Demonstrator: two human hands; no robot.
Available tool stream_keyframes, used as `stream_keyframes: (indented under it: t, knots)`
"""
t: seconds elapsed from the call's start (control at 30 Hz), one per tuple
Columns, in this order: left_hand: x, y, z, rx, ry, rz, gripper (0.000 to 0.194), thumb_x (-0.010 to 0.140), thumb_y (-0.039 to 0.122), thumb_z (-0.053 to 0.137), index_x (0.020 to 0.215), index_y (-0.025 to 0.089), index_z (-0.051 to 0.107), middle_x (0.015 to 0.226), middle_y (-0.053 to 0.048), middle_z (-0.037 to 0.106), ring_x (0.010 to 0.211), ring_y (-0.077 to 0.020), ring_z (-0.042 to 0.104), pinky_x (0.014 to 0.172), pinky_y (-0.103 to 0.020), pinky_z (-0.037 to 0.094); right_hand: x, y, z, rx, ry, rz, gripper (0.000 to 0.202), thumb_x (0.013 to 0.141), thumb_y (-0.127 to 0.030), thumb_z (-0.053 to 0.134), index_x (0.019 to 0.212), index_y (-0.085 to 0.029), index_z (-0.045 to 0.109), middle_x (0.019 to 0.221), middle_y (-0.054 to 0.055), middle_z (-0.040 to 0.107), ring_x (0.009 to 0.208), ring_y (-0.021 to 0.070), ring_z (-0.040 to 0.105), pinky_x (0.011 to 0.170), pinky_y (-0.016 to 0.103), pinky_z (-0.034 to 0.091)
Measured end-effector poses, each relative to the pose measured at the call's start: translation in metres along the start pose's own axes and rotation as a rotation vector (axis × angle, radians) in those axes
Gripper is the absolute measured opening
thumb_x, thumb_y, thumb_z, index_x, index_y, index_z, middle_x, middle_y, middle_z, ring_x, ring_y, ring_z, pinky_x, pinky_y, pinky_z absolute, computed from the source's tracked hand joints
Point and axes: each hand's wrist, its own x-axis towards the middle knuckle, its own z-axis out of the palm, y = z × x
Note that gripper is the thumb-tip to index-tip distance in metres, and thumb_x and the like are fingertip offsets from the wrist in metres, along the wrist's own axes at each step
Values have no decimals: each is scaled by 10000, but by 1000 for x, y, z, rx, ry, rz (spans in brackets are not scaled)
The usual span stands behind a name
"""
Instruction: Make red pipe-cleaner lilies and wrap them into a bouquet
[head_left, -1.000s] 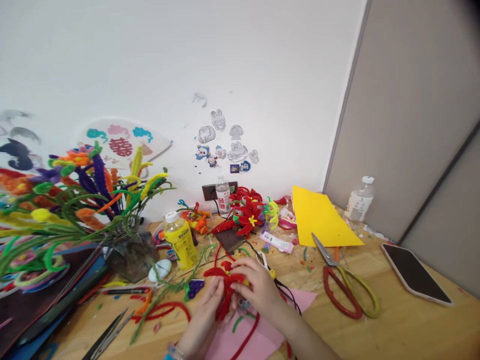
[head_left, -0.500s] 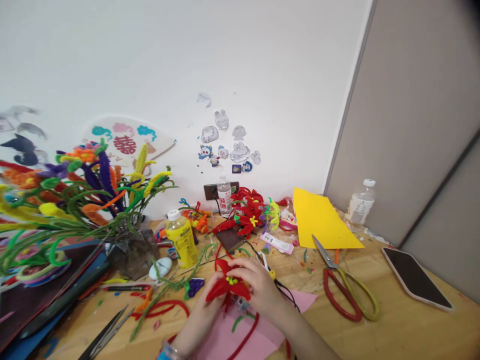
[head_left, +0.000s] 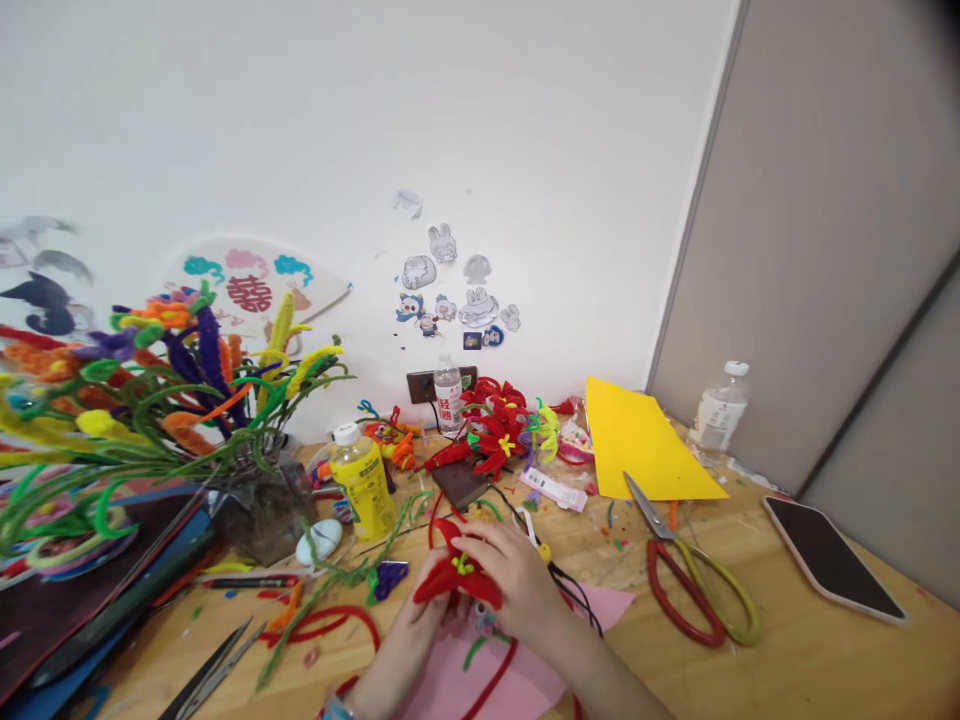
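Note:
Between my hands is a red pipe-cleaner flower point(head_left: 455, 578) with a yellow-green centre, its petals spread and facing me. My left hand point(head_left: 421, 622) is closed under the flower at its base; most of its fingers are hidden behind the petals. My right hand point(head_left: 517, 572) curls over the flower's right side, fingers bent against the petals. Beneath the hands lies a pink sheet of paper point(head_left: 517, 680), with a red pipe cleaner point(head_left: 491, 685) running across it and a short green piece point(head_left: 473, 653) on top.
Left stands a vase point(head_left: 266, 510) of pipe-cleaner flowers, near a yellow-labelled bottle point(head_left: 362, 485) and dark scissors point(head_left: 206, 672). Behind lie finished red flowers point(head_left: 499, 425). To the right are yellow paper point(head_left: 645, 445), red-and-yellow-handled scissors point(head_left: 686, 590), a phone point(head_left: 834, 560) and a clear bottle point(head_left: 718, 410).
The red flower has tipped slightly in my hands, and my left fingers have shifted further beneath it. The other things on the table stay where they were.

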Motion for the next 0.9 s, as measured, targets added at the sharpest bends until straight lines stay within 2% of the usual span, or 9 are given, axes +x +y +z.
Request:
stream_keyframes:
  t: [0.13,0.33,0.4,0.53,0.67,0.9]
  knots:
    - [0,-1,0,28,-36,21,243,761,429,572,822,194,576,604,17,505,553,-135,393,527,-265,342,0,0,1,47,15,60,345,797,-260,584,1135,-200,550,1104,92,601,984,219,563,816,364,466]
    - [-1,-1,-1,-145,-180,-39,230,782,417,555,881,214,512,596,50,396,558,-119,352,568,-262,308,1,-1,-3,114,31,47,310,812,-267,575,1116,-212,558,1107,84,603,1005,204,557,844,353,454]
    - [-2,1,1,-181,-200,-62,181,783,380,567,839,220,504,595,55,380,552,-113,340,567,-260,295,1,-1,-4,121,32,28,302,829,-261,550,1127,-217,548,1116,82,596,1014,200,550,847,350,449]
    - [-3,4,6,-302,-180,-88,133,764,298,602,816,237,497,614,61,360,538,-102,322,552,-250,279,2,-1,-3,119,43,-13,288,856,-275,510,1139,-225,534,1121,81,592,1015,202,543,838,357,442]
    - [-2,4,7,-305,-162,-106,217,716,341,653,806,226,493,603,65,369,524,-95,322,547,-247,290,2,-1,-3,111,56,-45,274,879,-272,463,1140,-216,526,1113,83,597,993,209,543,821,369,437]
    - [-7,8,10,-293,-167,-124,201,739,347,634,795,228,482,564,77,361,510,-83,309,535,-232,286,1,-4,-4,54,62,-86,294,878,-229,424,1161,-200,500,1139,94,576,954,219,532,801,391,430]
